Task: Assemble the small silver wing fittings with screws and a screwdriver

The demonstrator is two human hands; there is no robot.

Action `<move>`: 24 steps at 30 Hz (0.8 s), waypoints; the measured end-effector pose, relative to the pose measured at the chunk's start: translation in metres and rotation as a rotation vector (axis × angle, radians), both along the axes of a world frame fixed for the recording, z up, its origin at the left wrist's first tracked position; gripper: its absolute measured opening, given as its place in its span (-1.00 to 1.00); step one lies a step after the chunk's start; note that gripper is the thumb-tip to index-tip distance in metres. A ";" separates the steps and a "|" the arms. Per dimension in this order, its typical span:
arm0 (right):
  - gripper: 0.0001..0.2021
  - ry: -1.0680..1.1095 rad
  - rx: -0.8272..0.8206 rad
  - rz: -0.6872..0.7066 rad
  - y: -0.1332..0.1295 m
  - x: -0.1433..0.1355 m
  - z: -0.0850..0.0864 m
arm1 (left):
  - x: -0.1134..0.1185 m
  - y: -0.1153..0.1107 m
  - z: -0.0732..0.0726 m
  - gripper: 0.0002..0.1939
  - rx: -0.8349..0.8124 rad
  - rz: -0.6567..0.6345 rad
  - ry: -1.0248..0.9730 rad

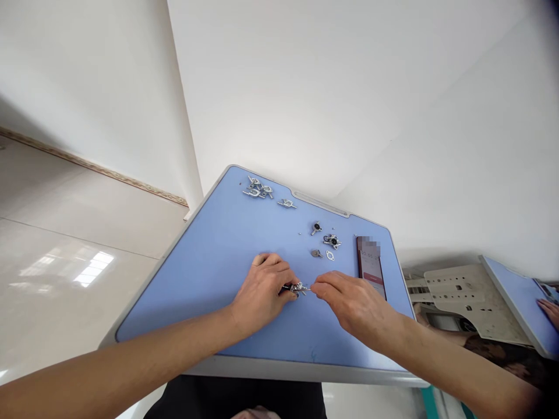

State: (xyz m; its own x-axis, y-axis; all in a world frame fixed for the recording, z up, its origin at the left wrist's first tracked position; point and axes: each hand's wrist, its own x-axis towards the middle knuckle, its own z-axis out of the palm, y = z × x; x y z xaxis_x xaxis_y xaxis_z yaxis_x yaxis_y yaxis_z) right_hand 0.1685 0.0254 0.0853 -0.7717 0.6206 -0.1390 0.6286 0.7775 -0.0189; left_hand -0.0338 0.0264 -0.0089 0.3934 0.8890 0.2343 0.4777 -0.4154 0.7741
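Near the front middle of the blue table (209,262), my left hand (266,288) is closed on a small metal part (299,287), pinched between thumb and fingers. My right hand (343,297) pinches a thin metal piece at that part's right side; its shape is mostly hidden by the fingers. Beyond my hands lie a flat oval plate with holes (330,255), a small grey metal piece (316,254) and two metal parts with black centres, one nearer (332,241) and one farther (317,227).
A pile of silvery metal parts (257,188) lies at the far left, a single similar part (287,203) beside it. A phone (371,267) rests at the right. Beyond the right edge are a beige chair (471,297) and another person's hand (549,313) on a second blue table (519,297).
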 end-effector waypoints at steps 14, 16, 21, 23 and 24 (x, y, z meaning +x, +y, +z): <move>-0.64 -0.069 -0.026 0.022 0.001 -0.006 0.004 | 0.000 0.001 -0.002 -0.89 0.015 -0.001 -0.006; -0.64 -0.072 -0.027 0.023 0.002 -0.006 0.005 | 0.000 0.001 -0.002 -0.89 0.018 0.004 -0.006; -0.65 -0.085 -0.028 0.014 0.002 -0.005 0.004 | 0.001 0.000 -0.002 -0.91 0.034 0.003 -0.019; -0.65 -0.096 -0.026 0.016 0.002 -0.005 0.003 | 0.000 0.000 -0.002 -0.90 0.028 0.003 -0.015; -0.65 -0.103 -0.025 0.017 0.002 -0.005 0.003 | 0.000 0.000 -0.002 -0.89 0.023 0.004 -0.011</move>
State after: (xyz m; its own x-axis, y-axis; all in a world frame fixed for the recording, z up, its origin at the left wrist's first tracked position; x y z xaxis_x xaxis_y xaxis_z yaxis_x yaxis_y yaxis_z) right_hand 0.1633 0.0279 0.0885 -0.7632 0.6028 -0.2328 0.6148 0.7883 0.0257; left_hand -0.0336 0.0268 -0.0107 0.3875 0.8848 0.2588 0.4704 -0.4312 0.7700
